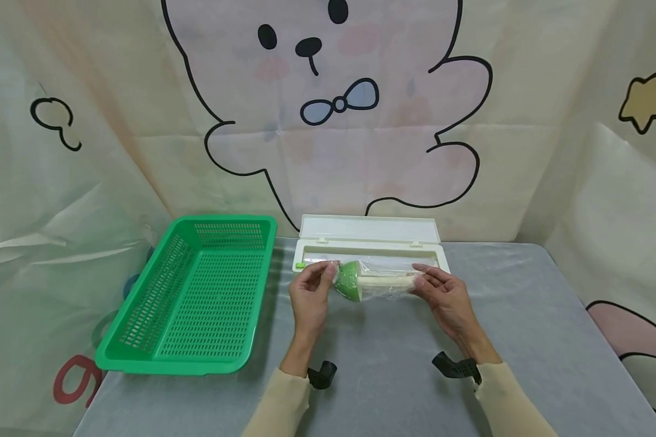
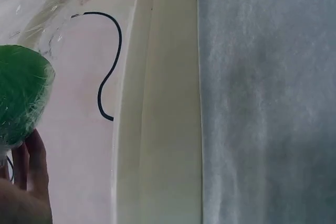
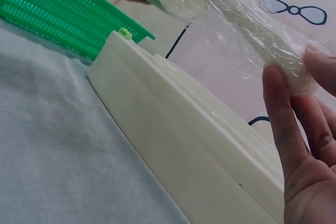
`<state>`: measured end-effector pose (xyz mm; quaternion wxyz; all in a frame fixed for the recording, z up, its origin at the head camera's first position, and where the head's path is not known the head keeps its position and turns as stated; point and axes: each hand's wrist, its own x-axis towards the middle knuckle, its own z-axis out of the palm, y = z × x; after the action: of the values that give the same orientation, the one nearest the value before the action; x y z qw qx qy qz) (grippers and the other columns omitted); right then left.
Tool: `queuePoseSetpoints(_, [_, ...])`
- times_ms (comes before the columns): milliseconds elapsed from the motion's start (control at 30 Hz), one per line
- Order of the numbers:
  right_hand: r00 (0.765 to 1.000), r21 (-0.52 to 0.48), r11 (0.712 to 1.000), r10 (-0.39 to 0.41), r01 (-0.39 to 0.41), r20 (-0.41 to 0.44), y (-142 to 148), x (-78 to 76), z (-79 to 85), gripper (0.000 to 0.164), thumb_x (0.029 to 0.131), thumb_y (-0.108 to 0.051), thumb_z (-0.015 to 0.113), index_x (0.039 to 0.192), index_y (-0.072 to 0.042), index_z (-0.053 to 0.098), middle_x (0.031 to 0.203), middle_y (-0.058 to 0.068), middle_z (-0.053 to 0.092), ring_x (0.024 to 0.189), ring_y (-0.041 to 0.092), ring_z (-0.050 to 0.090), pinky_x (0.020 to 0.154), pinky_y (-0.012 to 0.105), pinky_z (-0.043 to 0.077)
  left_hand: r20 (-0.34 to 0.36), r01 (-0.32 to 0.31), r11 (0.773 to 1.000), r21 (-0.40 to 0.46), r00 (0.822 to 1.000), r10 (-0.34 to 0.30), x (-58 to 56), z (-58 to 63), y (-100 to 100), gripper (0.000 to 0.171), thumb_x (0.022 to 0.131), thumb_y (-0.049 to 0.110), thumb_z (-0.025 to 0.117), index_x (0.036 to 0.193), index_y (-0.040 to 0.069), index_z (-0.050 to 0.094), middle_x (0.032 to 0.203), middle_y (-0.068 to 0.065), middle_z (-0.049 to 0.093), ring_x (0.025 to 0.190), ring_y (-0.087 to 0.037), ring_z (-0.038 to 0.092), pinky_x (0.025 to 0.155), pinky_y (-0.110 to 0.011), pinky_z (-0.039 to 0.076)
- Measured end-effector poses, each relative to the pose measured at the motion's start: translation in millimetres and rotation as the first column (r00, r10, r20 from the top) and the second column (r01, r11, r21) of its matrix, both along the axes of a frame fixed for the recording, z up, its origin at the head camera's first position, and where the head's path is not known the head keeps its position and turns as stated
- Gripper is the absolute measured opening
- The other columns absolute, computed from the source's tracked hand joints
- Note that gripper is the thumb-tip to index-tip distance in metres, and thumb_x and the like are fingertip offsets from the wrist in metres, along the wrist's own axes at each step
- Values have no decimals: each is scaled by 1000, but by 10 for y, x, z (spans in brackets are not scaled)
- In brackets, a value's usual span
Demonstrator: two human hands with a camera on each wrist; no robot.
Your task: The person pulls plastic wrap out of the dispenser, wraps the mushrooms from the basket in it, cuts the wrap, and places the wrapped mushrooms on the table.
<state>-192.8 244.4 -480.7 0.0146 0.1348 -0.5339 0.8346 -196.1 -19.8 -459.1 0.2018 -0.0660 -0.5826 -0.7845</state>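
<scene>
A green, dome-headed object with a cream handle [image 1: 348,281] is wrapped in clear plastic film [image 1: 393,294] and held level above the table. At the green end, my left hand [image 1: 310,303] pinches the gathered film. My right hand [image 1: 449,301] holds the far end of the handle between thumb and fingers. In the right wrist view the film looks crinkled and loose around the cream handle [image 3: 247,22]. Just behind the hands stands a long white film dispenser [image 1: 369,247], its lid [image 1: 369,227] raised and a green slider [image 1: 300,266] at its left end.
A green perforated basket [image 1: 210,291] stands on the left of the table. Grey cloth [image 1: 377,376] covers the tabletop. A curtain printed with a cartoon bear [image 1: 333,152] hangs close behind the dispenser.
</scene>
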Motion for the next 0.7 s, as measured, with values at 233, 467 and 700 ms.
queuePoseSetpoints(233, [1000, -8, 1000, -25, 25, 4, -50, -10, -10, 29, 99, 12, 55, 127, 15, 59, 104, 9, 73, 95, 15, 71, 81, 30, 59, -35, -164, 985, -56, 986, 162, 13, 47, 75, 16, 99, 2, 64, 107, -11, 68, 101, -23, 66, 83, -14, 69, 62, -19, 53])
queuePoseSetpoints(467, [998, -38, 998, -58, 59, 27, -61, -20, -20, 27, 99, 12, 55, 126, 12, 61, 106, 9, 72, 95, 15, 71, 81, 29, 59, 36, 11, 998, -69, 999, -9, -16, 69, -5, 18, 97, 6, 70, 105, -9, 66, 102, -15, 65, 94, -19, 67, 78, -22, 56])
queuePoseSetpoints(700, [999, -8, 999, -36, 36, 9, -45, -17, -36, 31, 99, 11, 55, 130, 18, 56, 104, 9, 72, 95, 16, 70, 81, 30, 59, 23, 43, 998, -49, 999, -42, -31, 88, -78, 17, 88, -8, 73, 95, -13, 58, 90, -9, 59, 88, -18, 67, 72, -22, 56])
